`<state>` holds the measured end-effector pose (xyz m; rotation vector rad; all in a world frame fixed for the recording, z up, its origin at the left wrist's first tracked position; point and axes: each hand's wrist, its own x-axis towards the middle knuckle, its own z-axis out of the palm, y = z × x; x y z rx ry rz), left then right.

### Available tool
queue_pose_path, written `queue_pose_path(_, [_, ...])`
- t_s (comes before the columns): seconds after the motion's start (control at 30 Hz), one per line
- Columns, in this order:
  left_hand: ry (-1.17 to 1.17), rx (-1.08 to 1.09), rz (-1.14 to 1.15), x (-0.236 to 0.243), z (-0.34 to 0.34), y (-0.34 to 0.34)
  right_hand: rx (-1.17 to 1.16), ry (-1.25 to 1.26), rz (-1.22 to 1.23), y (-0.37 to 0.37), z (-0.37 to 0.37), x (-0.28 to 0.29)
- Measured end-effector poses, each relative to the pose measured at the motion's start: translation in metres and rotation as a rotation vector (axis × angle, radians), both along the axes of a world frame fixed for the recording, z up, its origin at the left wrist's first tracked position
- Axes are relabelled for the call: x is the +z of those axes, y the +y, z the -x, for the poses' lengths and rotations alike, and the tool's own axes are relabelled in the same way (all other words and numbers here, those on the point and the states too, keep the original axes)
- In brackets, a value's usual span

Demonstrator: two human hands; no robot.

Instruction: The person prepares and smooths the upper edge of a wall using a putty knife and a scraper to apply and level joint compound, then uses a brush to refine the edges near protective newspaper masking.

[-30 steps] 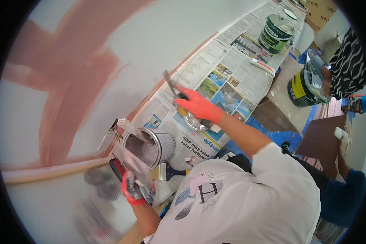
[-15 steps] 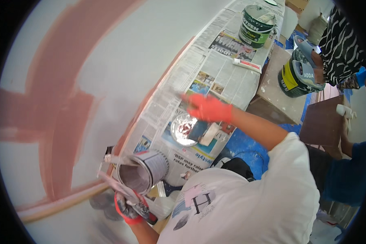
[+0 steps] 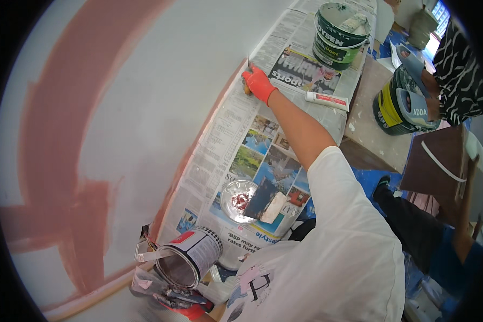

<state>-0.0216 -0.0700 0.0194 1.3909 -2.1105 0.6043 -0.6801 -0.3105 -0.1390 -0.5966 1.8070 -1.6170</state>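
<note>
My right hand, in a red glove, is stretched far forward to the wall's lower edge. Its fingers close around a small tan-handled tool; a thin dark tip at the wall is too small to make out. Low in view, my left hand, in a red and dark-smeared glove, grips a putty knife with a pink-smeared blade and dark handle. Just above that hand is an open paint can, its mouth toward me, with a flat pale stick across the rim.
Newspaper covers the bench along the pink-patched wall. On it lie a round lid with red smears, a dark-bladed scraper, a white tube and a green pail. At right, people stand near another pail.
My right hand has moved forward from above the newspaper to the wall's edge. My left hand has dropped lower with the putty knife. The view has shifted a little.
</note>
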Motion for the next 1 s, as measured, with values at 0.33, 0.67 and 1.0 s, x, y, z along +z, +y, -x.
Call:
queue_pose_path(0.33, [-0.063,-0.008,-0.060,-0.001,-0.011,-0.001,0.208,0.011,0.036,-0.002,0.030,-0.004])
queue_pose_path(0.67, [-0.152,-0.148,-0.052,-0.009,-0.011,-0.020,0.427,0.358,0.045,0.022,-0.062,-0.041])
queue_pose_path(1.0, [0.390,-0.036,-0.310,-0.045,-0.078,-0.011,0.519,0.087,-0.020,0.034,-0.175,-0.010])
